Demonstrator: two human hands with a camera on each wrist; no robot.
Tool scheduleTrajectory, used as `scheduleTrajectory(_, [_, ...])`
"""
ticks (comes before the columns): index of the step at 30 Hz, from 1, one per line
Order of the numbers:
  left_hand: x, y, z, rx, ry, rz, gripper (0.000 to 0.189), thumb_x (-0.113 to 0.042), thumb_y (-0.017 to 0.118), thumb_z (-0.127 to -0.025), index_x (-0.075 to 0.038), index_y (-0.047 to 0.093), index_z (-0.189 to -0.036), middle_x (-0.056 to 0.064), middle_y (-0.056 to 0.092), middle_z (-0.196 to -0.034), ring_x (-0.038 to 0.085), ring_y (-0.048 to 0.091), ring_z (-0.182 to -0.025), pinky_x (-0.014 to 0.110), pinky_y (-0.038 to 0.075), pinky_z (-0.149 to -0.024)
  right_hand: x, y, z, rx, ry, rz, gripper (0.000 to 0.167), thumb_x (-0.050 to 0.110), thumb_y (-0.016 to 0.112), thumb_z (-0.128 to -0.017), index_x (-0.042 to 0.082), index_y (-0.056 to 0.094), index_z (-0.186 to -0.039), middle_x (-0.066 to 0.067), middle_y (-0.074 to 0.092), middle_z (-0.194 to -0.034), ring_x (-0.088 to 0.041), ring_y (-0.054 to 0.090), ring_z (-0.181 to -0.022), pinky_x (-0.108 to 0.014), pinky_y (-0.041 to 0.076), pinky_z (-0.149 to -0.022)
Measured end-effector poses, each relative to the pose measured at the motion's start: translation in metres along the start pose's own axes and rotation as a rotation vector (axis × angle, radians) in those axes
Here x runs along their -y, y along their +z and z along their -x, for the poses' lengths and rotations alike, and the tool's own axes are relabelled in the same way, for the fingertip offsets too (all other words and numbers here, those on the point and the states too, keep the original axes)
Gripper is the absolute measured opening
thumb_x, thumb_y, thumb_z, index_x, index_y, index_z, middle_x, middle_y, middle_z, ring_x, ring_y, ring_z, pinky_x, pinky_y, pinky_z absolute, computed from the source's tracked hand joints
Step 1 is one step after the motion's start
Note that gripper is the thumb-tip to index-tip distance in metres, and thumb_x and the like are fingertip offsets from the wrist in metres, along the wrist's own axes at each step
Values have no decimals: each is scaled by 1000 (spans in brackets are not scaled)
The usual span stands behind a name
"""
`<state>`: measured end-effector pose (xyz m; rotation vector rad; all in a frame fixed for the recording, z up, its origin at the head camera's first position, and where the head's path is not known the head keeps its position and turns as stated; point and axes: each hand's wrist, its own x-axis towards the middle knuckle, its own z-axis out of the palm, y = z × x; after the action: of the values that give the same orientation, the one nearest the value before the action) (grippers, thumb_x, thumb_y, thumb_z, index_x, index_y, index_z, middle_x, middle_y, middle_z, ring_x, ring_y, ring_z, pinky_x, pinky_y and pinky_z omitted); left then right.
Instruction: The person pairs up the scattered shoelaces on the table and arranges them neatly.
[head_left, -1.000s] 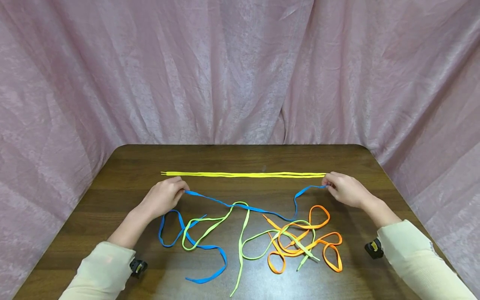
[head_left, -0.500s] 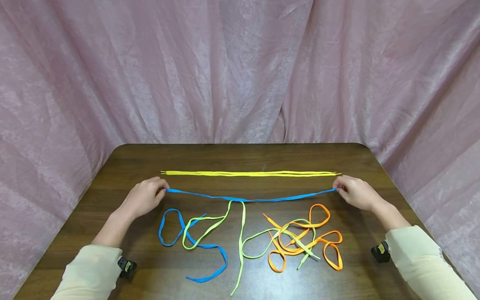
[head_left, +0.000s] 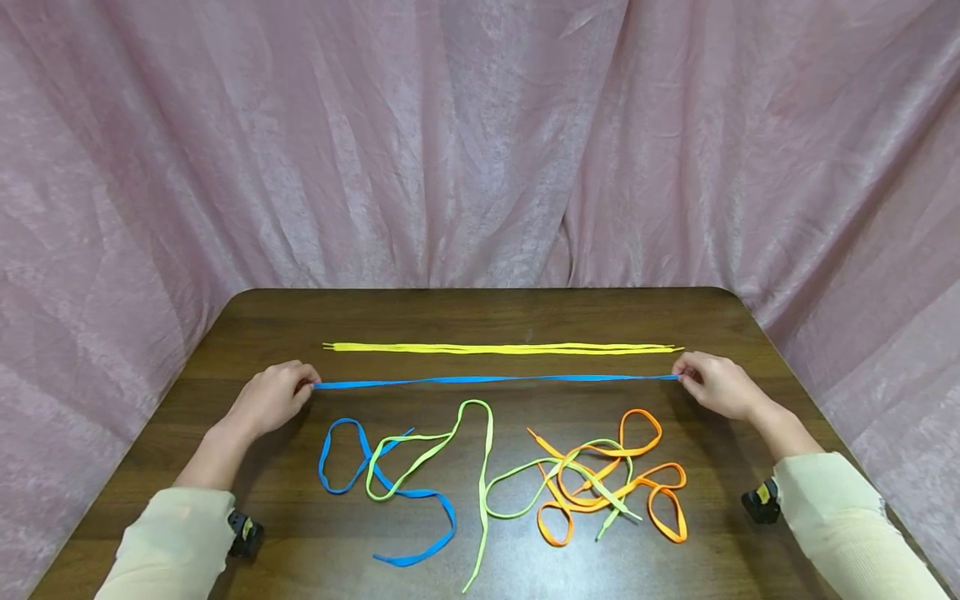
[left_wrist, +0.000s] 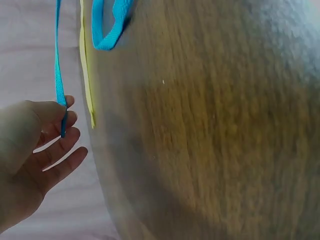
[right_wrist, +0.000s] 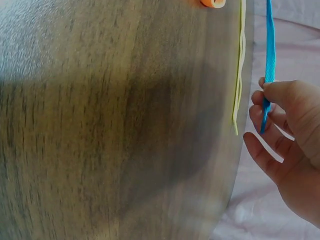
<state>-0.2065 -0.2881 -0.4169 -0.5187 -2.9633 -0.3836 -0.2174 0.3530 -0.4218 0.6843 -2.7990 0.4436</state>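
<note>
A flat blue shoelace (head_left: 480, 379) runs straight and taut between my two hands. My left hand (head_left: 272, 398) pinches one end between thumb and fingertips; in the left wrist view its tip (left_wrist: 63, 131) pokes out past the thumb. At the other end, my right hand (head_left: 716, 386) pinches the lace the same way, with the tip (right_wrist: 263, 125) sticking out in the right wrist view. Just beyond it lie yellow shoelaces (head_left: 495, 349), straight and side by side across the table.
On the near part of the brown table (head_left: 300, 550) lie a second blue shoelace (head_left: 420, 493) in loose curves, yellow-green lacing (head_left: 483, 492), and orange lacing (head_left: 667, 508) in loops, partly crossing the yellow-green. A pink curtain (head_left: 480, 150) hangs behind the table.
My hands have moved apart, pulling the slack blue shoelace straight. It has lifted off the yellow-green lacing, whose raised loop has dropped back to the table.
</note>
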Motion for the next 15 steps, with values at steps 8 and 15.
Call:
scheduleTrajectory(8, [4, 3, -5, 15, -11, 0, 9, -6, 61, -83, -7, 66, -90, 3, 61, -82, 23, 57, -70, 44, 46, -62, -3, 3, -3, -16, -3, -14, 15, -5, 63, -76, 9, 60, -81, 5, 56, -72, -8, 51, -65, -28, 42, -57])
scheduleTrajectory(15, [7, 6, -14, 22, -45, 16, 9, -5, 61, -82, -8, 66, -89, 5, 62, -83, 22, 56, -71, 44, 45, -63, -7, 4, -8, 34, 70, -42, 12, -4, 60, -78, 8, 59, -82, 2, 56, -72, -9, 50, -66, -28, 41, -58])
